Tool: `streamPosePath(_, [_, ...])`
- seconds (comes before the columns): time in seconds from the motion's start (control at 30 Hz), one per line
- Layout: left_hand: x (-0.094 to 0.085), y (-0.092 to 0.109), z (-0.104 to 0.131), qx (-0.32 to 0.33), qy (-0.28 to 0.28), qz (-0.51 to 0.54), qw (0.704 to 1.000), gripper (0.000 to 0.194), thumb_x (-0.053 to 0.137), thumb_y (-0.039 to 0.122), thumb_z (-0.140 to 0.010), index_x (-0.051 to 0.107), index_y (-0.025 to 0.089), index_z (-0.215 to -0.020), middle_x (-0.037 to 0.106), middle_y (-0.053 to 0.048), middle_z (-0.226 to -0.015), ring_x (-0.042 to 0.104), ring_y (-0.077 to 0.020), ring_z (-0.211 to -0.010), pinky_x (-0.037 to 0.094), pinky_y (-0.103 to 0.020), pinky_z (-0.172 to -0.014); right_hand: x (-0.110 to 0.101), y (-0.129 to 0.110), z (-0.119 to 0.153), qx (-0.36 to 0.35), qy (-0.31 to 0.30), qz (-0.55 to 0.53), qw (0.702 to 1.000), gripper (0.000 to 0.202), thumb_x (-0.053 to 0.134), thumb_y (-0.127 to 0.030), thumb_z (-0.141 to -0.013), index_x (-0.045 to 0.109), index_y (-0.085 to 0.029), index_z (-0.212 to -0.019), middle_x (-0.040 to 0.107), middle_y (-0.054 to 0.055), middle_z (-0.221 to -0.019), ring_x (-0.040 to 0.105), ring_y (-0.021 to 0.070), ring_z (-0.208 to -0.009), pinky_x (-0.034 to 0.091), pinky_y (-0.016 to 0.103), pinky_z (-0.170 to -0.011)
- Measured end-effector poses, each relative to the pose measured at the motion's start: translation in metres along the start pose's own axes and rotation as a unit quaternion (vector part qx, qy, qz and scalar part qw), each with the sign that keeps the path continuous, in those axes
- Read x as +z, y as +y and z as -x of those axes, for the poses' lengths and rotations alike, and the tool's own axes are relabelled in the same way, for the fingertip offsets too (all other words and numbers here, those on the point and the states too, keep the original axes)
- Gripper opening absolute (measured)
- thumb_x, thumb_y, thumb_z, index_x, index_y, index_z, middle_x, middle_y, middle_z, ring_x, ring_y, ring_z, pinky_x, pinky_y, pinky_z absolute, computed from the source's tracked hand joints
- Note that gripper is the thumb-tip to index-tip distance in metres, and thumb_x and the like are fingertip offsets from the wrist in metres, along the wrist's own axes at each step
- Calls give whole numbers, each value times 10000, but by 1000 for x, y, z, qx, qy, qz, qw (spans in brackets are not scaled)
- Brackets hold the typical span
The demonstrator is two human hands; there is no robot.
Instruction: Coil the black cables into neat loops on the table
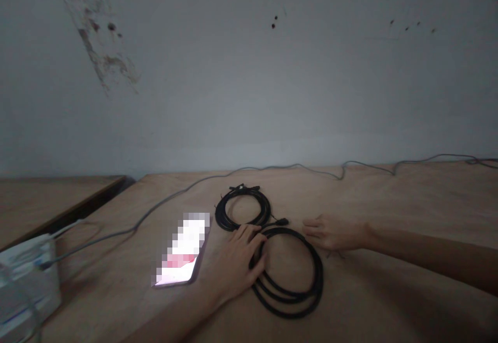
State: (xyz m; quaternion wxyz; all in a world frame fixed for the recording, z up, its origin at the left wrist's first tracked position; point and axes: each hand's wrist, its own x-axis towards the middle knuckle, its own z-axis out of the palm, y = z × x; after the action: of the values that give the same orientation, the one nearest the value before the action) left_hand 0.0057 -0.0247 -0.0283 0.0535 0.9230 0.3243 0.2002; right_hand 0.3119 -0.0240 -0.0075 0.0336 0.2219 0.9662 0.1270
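Observation:
A loosely looped black cable (318, 280) lies on the table. My left hand (241, 260) reaches over its left side, with the fingers across the loops and the thumb bent against them. One black plug (282, 222) of this cable points right, just above the loop. At the coil's upper right, my right hand (324, 231) lies low on the table with fingers stretched to the left; I see nothing held in it. Thin dark wire ends (336, 254) show just below that hand. Behind my left hand is a second, tighter coil of black cable (266, 210).
A lit phone (181, 260), its screen blurred out, lies left of my left hand. At the far left stands a white box-like item (42, 286) with cords. A grey cord (163, 204) runs from it along the wall (249, 83). The wooden table (369, 301) has a dark gap at left.

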Motion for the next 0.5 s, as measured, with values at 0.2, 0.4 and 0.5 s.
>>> streamPosePath(0.2, [3,3,0,-19,6,-7,1000,250,600,261,-920,628,207,-1162,603,-125,-1316,543,-322,-1259,476,-529,-1063,-8,-6,-18,175,-90,-139,970,188,603,-113,-797,767,-112,-888,740,177,-915,676,278,-841,482,334,-707])
streamPosePath(0.4, [6,0,2,-18,14,-2,1000,242,596,263,-923,626,207,-1157,601,-119,-1317,539,-319,-1263,477,-527,-1063,-3,1,-19,262,-92,-270,922,204,559,-170,-785,758,-144,-747,738,106,-723,632,209,-611,396,278,-551])
streamPosePath(0.5, [6,-1,2,-14,11,1,1000,245,588,261,-929,620,203,-1165,594,-122,-1319,531,-314,-1266,469,-522,-1070,-2,2,-18,293,-85,-348,886,207,552,-200,-797,757,-185,-775,743,57,-745,619,186,-641,407,257,-558])
